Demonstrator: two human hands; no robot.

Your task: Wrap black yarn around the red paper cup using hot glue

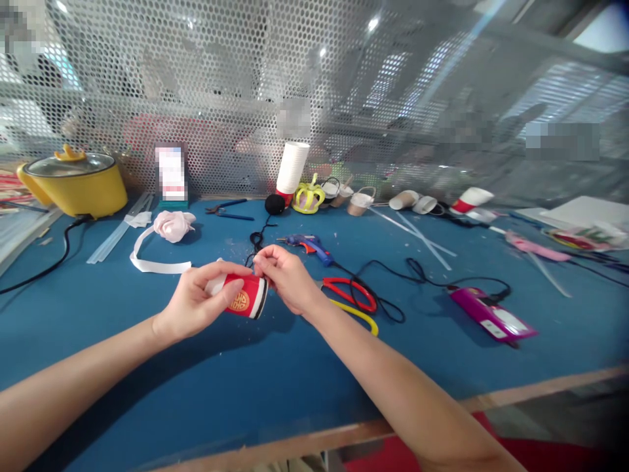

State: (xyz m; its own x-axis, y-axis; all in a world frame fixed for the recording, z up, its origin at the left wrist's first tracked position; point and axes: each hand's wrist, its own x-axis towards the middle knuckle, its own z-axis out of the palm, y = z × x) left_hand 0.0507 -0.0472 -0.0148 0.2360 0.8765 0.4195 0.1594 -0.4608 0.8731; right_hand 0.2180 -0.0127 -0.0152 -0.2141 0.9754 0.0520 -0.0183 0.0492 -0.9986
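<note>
My left hand [199, 300] grips a small red paper cup [247, 298] with a gold emblem and white rim, held on its side above the blue table [147, 380]. My right hand [285, 276] pinches at the cup's rim, fingertips closed on a thin black string [256, 241] that runs up toward a black pompom [274, 204]. Both hands meet at the cup near the table's middle.
A blue glue gun [309, 244], red and yellow scissors [351, 298] and a purple device [491, 314] lie to the right. A white ribbon with a pink fabric flower [171, 225], a yellow pot [73, 183], a stack of cups [292, 169] and a perforated screen stand behind.
</note>
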